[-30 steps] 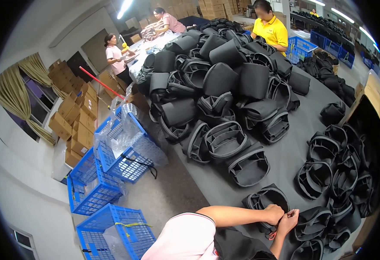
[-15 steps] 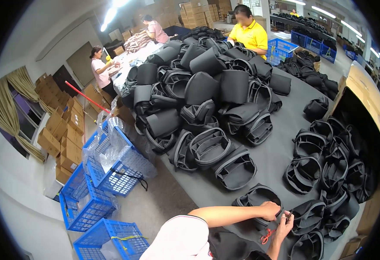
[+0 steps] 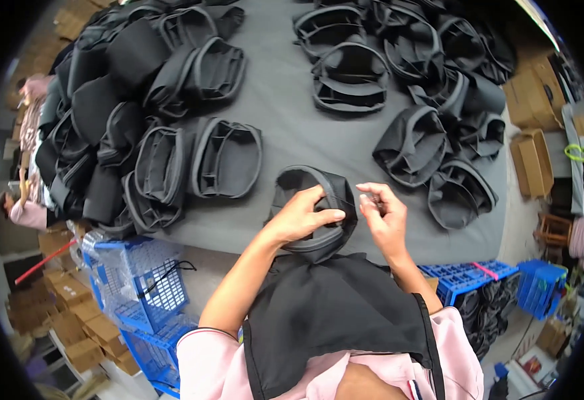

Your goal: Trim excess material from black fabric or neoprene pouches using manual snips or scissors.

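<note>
A black open-topped bag (image 3: 320, 248) with a padded zip rim stands on the grey table right before me. My left hand (image 3: 297, 219) reaches over its rim from the left, fingers inside and thumb stretched across, gripping it. Just to the right of the bag, apart from it, my right hand (image 3: 387, 217) is raised with curled fingers and the thumb near the index finger. Something small may be pinched there, but I cannot make it out. Close by on the left lies another open bag (image 3: 229, 160) with inner dividers.
Similar black bags are heaped at the left (image 3: 132, 53) and grouped at the right (image 3: 412, 143) of the grey table (image 3: 272, 87). Blue plastic crates (image 3: 162, 290) stand left of the table, with another blue crate (image 3: 459, 280) at the right. Cardboard boxes (image 3: 82, 300) are stacked at the far left.
The view has swung down and to the right, bringing the bag to the middle. My right hand has come away from the bag's rim. The red-handled scissors seen by it before no longer show.
</note>
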A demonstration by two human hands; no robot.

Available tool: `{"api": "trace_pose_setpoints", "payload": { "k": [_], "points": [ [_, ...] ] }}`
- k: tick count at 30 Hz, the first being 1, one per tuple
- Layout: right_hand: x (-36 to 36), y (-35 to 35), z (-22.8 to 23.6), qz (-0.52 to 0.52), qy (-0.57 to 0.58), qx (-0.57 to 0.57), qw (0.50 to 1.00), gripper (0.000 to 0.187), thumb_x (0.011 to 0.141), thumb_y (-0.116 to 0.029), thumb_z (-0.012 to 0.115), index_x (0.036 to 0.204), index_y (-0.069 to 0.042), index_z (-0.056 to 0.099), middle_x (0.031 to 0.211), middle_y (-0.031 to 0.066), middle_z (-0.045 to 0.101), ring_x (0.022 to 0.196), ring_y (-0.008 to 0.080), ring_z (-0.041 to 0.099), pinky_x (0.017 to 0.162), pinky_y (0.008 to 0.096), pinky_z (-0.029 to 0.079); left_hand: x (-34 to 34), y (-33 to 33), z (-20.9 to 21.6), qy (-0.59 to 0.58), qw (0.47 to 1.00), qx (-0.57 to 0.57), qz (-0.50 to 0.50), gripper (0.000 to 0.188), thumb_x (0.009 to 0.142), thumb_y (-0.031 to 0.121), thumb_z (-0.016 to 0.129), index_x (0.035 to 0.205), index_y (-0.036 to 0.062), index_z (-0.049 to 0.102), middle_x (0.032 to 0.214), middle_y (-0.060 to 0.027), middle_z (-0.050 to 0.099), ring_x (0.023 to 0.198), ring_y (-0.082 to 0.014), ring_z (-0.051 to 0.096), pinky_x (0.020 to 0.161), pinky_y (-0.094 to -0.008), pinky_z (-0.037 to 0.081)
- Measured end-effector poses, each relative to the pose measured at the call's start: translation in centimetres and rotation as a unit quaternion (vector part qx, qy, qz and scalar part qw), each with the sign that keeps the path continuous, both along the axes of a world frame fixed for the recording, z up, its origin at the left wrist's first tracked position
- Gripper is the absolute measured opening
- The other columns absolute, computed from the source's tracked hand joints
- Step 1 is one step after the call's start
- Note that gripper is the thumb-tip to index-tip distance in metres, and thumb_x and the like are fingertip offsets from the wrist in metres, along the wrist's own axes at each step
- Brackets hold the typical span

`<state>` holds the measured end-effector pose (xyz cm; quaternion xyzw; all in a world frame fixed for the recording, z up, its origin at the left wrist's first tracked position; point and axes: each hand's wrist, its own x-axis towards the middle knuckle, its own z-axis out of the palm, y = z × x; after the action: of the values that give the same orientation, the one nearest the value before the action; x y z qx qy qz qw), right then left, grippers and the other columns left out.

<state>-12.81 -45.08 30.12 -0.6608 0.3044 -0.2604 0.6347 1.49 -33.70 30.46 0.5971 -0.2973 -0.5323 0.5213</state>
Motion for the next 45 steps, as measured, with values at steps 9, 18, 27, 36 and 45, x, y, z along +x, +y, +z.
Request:
{"api": "trace_pose_setpoints", "payload": {
  "k": [9,18,27,36,45],
  "points": [
    [-3.0,-0.9,0.0,0.036,0.050,-0.213,0.975,0.028,0.073,-0.007,0.068,0.099,-0.007,0.057,0.084,0.0051,0.054,0.063,0.0150,0.053,0.056,0.0274,0.042,-1.3,-0.1,-0.9,0.002,0.999,0.026,-0.028,0.042,0.079,0.018,0.069,0.111,-0.0039,0.053,0.098,-0.0066,0.062,0.087,-0.0101,0.054,0.079,-0.0267,0.045],
    [-2.4,-1.8,0.6,0.128,0.058,-0.301,0.943,0.030,0.064,0.000,0.070,0.093,-0.004,0.063,0.077,0.0078,0.056,0.063,0.0195,0.053,0.055,0.0285,0.044,-1.5,-0.4,-0.7,-0.009,0.998,0.024,-0.060,0.039,0.078,0.023,0.070,0.105,-0.0021,0.056,0.087,-0.0048,0.061,0.079,-0.0096,0.052,0.072,-0.0270,0.044],
    [-3.0,-2.0,0.2,0.081,0.032,-0.403,0.911,0.028,0.065,-0.008,0.071,0.092,-0.008,0.064,0.075,0.0046,0.056,0.064,0.0224,0.054,0.055,0.0324,0.042,-1.4,-0.8,-0.6,-0.005,0.998,0.025,-0.065,0.039,0.077,0.023,0.070,0.103,-0.0023,0.057,0.079,-0.0033,0.059,0.074,-0.0087,0.050,0.068,-0.0261,0.043],
    [-2.5,-3.3,1.5,0.150,0.060,-0.339,0.927,0.030,0.063,-0.002,0.071,0.093,-0.006,0.064,0.075,0.0068,0.055,0.059,0.0194,0.053,0.052,0.0293,0.043,-1.6,-1.0,0.1,-0.032,0.991,0.061,-0.117,0.037,0.077,0.022,0.070,0.102,-0.0022,0.057,0.080,-0.0050,0.060,0.073,-0.0101,0.051,0.068,-0.0268,0.043],
    [-3.1,-3.6,1.1,0.163,0.037,-0.473,0.865,0.035,0.059,-0.001,0.073,0.092,-0.010,0.065,0.074,0.0031,0.057,0.059,0.0193,0.051,0.053,0.0295,0.041,-1.7,-1.4,0.6,-0.043,0.989,0.063,-0.128,0.039,0.075,0.023,0.071,0.103,-0.0008,0.058,0.078,-0.0072,0.061,0.072,-0.0117,0.053,0.067,-0.0280,0.043]
  ]
}}
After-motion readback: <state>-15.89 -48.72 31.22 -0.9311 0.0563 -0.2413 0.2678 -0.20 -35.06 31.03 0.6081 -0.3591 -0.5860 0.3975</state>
